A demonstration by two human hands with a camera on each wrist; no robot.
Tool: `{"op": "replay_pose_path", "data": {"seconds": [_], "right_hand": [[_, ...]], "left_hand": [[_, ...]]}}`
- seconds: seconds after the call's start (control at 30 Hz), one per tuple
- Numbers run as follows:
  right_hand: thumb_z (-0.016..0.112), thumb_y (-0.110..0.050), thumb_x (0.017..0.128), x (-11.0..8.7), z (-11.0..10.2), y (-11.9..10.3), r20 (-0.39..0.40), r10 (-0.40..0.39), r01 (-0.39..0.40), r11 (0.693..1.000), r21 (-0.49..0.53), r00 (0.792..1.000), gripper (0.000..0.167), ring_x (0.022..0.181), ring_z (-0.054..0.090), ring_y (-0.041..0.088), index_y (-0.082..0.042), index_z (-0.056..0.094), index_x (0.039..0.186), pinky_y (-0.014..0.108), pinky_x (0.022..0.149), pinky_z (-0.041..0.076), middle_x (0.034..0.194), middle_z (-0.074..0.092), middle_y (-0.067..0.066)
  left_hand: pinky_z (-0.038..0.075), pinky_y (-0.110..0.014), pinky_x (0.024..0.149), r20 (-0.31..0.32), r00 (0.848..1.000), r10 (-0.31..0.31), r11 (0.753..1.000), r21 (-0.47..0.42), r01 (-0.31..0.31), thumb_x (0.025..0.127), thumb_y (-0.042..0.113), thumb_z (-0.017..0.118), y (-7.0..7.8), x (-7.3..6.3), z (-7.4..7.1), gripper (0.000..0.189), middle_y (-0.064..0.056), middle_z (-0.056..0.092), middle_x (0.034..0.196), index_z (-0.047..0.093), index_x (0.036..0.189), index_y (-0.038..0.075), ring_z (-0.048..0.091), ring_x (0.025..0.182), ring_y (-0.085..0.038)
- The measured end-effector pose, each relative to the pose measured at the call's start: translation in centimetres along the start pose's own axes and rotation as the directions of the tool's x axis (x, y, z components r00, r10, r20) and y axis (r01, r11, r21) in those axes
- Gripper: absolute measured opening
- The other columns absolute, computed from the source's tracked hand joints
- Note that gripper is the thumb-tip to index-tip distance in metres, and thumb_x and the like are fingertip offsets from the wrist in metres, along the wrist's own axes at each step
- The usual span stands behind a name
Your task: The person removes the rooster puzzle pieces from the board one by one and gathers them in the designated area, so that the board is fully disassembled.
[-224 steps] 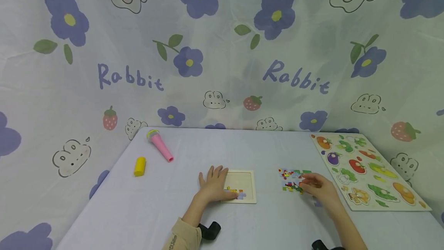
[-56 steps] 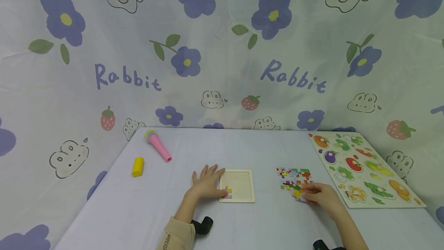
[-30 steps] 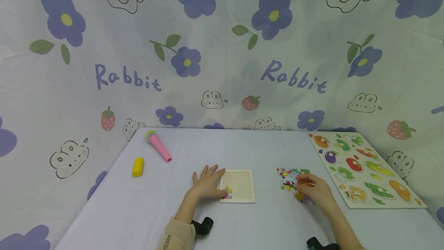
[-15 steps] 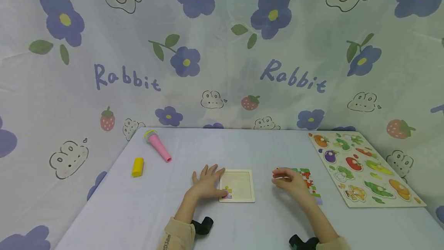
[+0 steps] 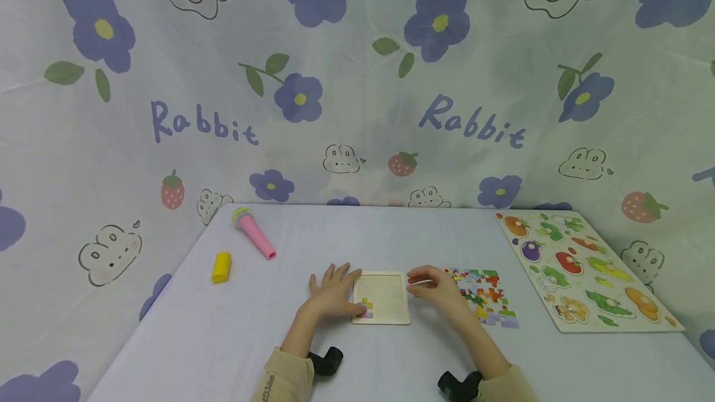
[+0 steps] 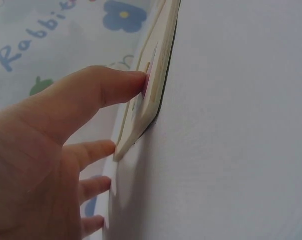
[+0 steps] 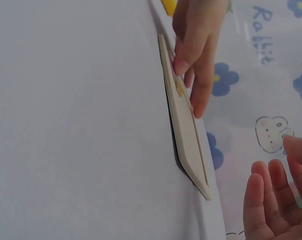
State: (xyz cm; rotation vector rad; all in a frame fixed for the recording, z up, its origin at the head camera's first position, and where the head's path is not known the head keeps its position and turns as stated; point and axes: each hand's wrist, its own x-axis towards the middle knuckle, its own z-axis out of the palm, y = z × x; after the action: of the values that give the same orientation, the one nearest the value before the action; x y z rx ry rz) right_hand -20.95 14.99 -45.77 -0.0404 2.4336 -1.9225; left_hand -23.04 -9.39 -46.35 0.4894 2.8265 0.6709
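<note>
My left hand (image 5: 332, 295) rests at the left edge of a shallow wooden puzzle tray (image 5: 391, 293), fingers spread on the table. Its thumb presses on a yellow and pinkish jigsaw piece (image 5: 366, 304) in the tray's near left corner. Seen from the left wrist, the thumb (image 6: 123, 86) reaches over the rim while the index fingertip meets the tray's corner. My right hand (image 5: 436, 289) hovers beside the tray's right edge, thumb and fingers apart, nothing seen between them. Behind it on the table lies a block of colourful jigsaw pieces (image 5: 493, 293), partly covered by the hand and wrist.
A board with vegetable pictures (image 5: 586, 278) lies at the far right. At the left are a pink toy microphone (image 5: 255, 234) and a yellow cylinder (image 5: 221, 267). Patterned cloth (image 5: 357, 79) hangs behind the white table.
Several seconds ago the tray held more pieces along its near side. Over the last second my right hand has moved left from the jigsaw block to the tray. My left hand has stayed put.
</note>
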Motion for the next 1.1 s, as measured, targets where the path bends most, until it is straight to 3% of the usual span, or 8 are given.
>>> {"op": "replay_pose_path", "data": {"seconds": [0.3, 0.53, 0.63, 0.83, 1.1], "right_hand": [[0.070, -0.007, 0.079, 0.2, 1.8, 0.0, 0.102, -0.037, 0.039, 0.999, -0.017, 0.994, 0.028, 0.082, 0.062, 0.016, 0.003, 0.062, 0.104, 0.026, 0.071, 0.049, 0.096, 0.064, 0.010], [0.069, -0.004, 0.080, 0.2, 3.5, -0.2, 0.233, -0.100, 0.111, 0.993, -0.035, 0.967, 0.028, 0.086, 0.063, 0.021, 0.005, 0.062, 0.105, 0.028, 0.068, 0.052, 0.099, 0.063, 0.019], [0.069, -0.004, 0.079, 0.2, 4.2, -0.2, 0.259, -0.116, 0.148, 0.983, -0.108, 0.959, 0.026, 0.086, 0.063, 0.021, 0.002, 0.064, 0.103, 0.026, 0.069, 0.051, 0.097, 0.065, 0.015], [0.071, -0.006, 0.076, 0.4, 5.7, -0.2, 0.293, -0.124, 0.205, 0.941, -0.268, 0.948, 0.025, 0.081, 0.060, 0.016, -0.002, 0.066, 0.101, 0.026, 0.069, 0.048, 0.095, 0.066, 0.008], [0.074, -0.013, 0.072, 0.2, 6.9, -0.9, 0.317, -0.095, 0.241, 0.853, -0.462, 0.944, 0.040, 0.080, 0.046, 0.015, 0.001, 0.064, 0.108, 0.029, 0.069, 0.040, 0.092, 0.053, 0.006]], "left_hand": [[0.001, -0.071, 0.099, 0.017, 1.000, 0.004, 1.000, 0.012, -0.004, 0.067, 0.053, 0.074, -0.3, 0.1, -0.1, 0.091, -0.012, 0.026, 0.149, 0.038, 0.141, 0.015, 0.012, 0.137, -0.041], [0.004, -0.073, 0.097, 0.038, 0.999, 0.034, 0.999, 0.041, -0.036, 0.056, 0.052, 0.082, -0.6, 0.0, -0.2, 0.105, -0.013, 0.025, 0.150, 0.035, 0.143, 0.015, 0.012, 0.137, -0.042], [0.003, -0.073, 0.097, 0.046, 0.998, 0.039, 0.998, 0.051, -0.041, 0.056, 0.051, 0.082, -0.6, 0.0, -0.3, 0.106, -0.012, 0.024, 0.150, 0.034, 0.143, 0.015, 0.011, 0.137, -0.042], [0.003, -0.073, 0.097, 0.045, 0.998, 0.045, 0.998, 0.051, -0.047, 0.056, 0.051, 0.083, -0.6, -0.1, -0.5, 0.106, -0.013, 0.024, 0.150, 0.034, 0.143, 0.015, 0.012, 0.137, -0.043], [0.003, -0.073, 0.097, 0.045, 0.998, 0.050, 0.997, 0.052, -0.052, 0.057, 0.051, 0.082, -0.7, -0.2, -0.3, 0.105, -0.013, 0.023, 0.151, 0.034, 0.143, 0.014, 0.011, 0.137, -0.043]]}}
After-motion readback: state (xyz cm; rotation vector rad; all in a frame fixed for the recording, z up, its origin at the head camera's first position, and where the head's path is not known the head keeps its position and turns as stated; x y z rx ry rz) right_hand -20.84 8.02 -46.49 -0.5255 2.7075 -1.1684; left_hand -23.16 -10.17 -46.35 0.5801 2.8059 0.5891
